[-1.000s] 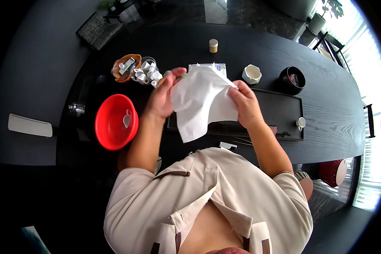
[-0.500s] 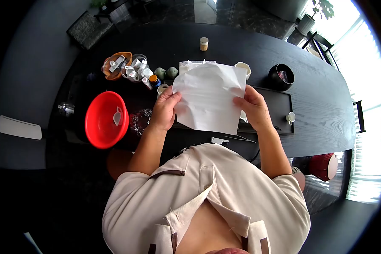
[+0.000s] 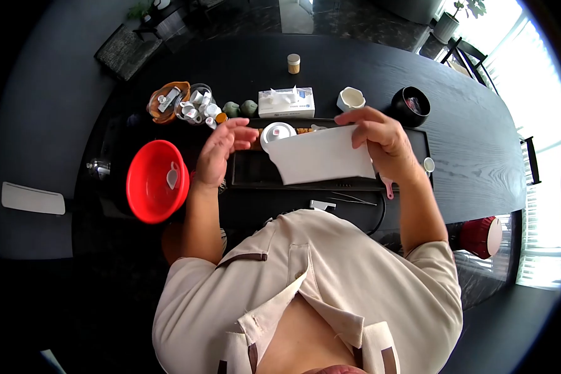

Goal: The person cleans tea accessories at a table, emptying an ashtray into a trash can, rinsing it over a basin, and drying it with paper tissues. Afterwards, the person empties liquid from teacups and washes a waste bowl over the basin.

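My right hand [image 3: 383,140] pinches the upper right edge of a white tissue [image 3: 324,156], which hangs in a folded-looking, wide shape over a dark tray [image 3: 249,171]. My left hand [image 3: 223,149] is raised to the left of the tissue, apart from it, fingers spread and nothing in them. A white lidded cup [image 3: 277,131] stands on the tray, partly covered by the tissue's left corner. Beneath my right hand, a pink handle [image 3: 388,187] sticks out; what it belongs to is hidden.
Behind the tray stand a tissue box [image 3: 287,103], a white pot [image 3: 351,98] and a black bowl [image 3: 411,106]. To the left are a red basin [image 3: 158,181] with a small white cup inside, and a glass bowl [image 3: 195,103] of white cups. Tweezers [image 3: 355,198] lie near the front edge.
My left hand has let go of the tissue and moved left. The tissue, spread between both hands before, now hangs lower and smaller from my right hand, uncovering the tissue box and lidded cup.
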The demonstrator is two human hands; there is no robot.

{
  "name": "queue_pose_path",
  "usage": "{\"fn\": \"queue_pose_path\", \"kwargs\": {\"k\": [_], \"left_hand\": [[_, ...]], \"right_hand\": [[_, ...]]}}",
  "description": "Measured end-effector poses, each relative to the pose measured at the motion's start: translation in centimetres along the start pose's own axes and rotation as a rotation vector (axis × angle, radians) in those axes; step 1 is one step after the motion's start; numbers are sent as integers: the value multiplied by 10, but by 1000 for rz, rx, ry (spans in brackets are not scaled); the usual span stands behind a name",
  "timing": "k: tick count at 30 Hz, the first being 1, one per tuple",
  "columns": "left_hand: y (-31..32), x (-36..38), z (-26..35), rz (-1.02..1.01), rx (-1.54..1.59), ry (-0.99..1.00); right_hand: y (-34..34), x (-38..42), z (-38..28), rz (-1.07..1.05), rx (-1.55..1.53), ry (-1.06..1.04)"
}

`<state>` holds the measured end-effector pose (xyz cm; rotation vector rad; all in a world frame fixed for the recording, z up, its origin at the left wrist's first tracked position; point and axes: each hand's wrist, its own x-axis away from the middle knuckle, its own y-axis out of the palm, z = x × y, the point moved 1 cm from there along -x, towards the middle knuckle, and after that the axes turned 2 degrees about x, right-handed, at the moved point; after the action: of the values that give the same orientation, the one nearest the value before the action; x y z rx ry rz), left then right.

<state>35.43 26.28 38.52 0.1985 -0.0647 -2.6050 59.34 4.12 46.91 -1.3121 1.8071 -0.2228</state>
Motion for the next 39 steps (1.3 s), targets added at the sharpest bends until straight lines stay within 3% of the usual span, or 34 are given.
{"fn": "queue_pose_path", "kwargs": {"k": [3, 5, 10, 12, 14, 16, 17, 18, 19, 22, 25, 26, 30, 32, 36, 39], "left_hand": [[28, -29, 18, -17, -19, 34], [48, -53, 29, -343, -259, 227], [86, -77, 10, -612, 117, 41], [88, -73, 8, -589, 135, -45], [89, -69, -6, -516, 231, -144], [95, -60, -15, -418, 382, -225], [101, -52, -18, -417, 382, -231], [105, -46, -21, -267, 476, -268], [106, -42, -23, -111, 566, -300], [102, -26, -35, 6, 649, -269], [92, -10, -49, 2, 668, -306], [91, -4, -52, -15, 678, -322], [87, 12, -45, 83, 689, -331], [79, 17, -44, 91, 660, -310], [72, 23, -43, 117, 517, -344], [74, 26, -31, 49, 776, -394]], "right_hand": [[-11, -21, -7, -154, 26, -67], [-16, -36, -9, -228, 28, -117], [-23, -60, -18, -280, 76, -172], [-26, -64, -22, -375, 3, -89], [-23, -60, -3, -349, -35, -153], [-10, -51, 22, -51, -480, 46], [-5, -39, 36, 48, -704, 250], [7, -26, 49, 187, -917, 445], [25, -11, 62, 225, -1118, 516], [86, 35, 69, 172, -1512, 720], [120, 59, 49, 96, -1548, 845], [123, 63, 42, 89, -1513, 797], [127, 61, 27, 108, -1330, 896], [126, 60, 21, 72, -1070, 895], [127, 59, 17, 107, -1148, 856], [123, 57, 7, 89, -1270, 872]]}}
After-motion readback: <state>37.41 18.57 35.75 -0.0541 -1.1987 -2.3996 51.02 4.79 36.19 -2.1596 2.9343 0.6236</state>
